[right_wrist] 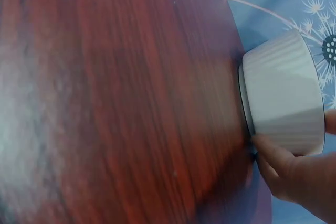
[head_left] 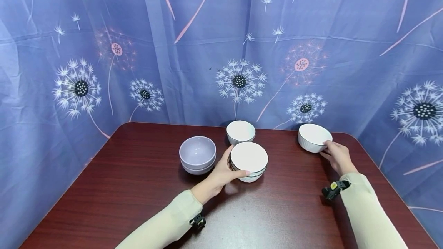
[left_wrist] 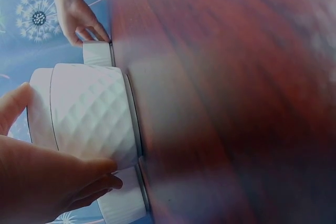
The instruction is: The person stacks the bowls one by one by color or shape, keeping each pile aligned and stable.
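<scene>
Near the middle of the table, my left hand (head_left: 222, 173) grips a stack of white bowls (head_left: 249, 155) from its left side, thumb on the near side and fingers behind. Dark lines mark their rims, and the left wrist view shows a dimpled diamond pattern on the outer wall (left_wrist: 92, 111). At the back right, my right hand (head_left: 337, 157) holds a white ribbed bowl (head_left: 309, 138) at its near right side, thumb at the rim. In the right wrist view its fingers (right_wrist: 275, 156) reach low by the base of this bowl (right_wrist: 286, 95).
Two stacked lavender bowls (head_left: 197, 155) stand left of my left hand. Another white bowl (head_left: 240, 131) sits just behind the held stack, near the back edge. The dark red wooden table (head_left: 114, 187) meets a blue dandelion-print curtain (head_left: 194, 68) at the back and sides.
</scene>
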Motion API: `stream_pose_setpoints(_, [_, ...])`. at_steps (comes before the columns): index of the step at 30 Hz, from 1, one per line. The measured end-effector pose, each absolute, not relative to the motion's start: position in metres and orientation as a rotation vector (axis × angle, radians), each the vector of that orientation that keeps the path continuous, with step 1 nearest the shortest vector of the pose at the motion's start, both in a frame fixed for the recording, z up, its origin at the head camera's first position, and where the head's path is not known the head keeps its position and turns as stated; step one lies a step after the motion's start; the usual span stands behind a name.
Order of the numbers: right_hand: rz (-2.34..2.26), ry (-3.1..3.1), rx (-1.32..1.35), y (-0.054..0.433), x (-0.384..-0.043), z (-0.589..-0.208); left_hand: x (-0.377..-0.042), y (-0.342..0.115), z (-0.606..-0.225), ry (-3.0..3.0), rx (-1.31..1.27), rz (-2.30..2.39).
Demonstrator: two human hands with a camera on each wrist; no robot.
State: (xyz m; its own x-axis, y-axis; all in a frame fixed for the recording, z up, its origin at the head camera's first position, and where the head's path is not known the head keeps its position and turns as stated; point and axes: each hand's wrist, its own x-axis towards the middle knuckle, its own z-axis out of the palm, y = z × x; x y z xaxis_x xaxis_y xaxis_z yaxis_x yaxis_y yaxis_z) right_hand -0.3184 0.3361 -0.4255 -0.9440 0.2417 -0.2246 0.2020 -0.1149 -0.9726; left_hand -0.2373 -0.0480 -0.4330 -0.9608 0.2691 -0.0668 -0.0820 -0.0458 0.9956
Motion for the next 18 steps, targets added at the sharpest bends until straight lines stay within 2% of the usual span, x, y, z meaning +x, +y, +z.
stream_pose_setpoints(7, [2.195,-2.051,-0.672,0.328,-0.328,-0.427,-0.238,-0.048,-0.433,1.99,0.219,2.109])
stream_pose_setpoints(18, [2.099,-2.083,-0.718,0.326,-0.328,-0.424,-0.237,-0.048,-0.433,2.003,0.208,2.097])
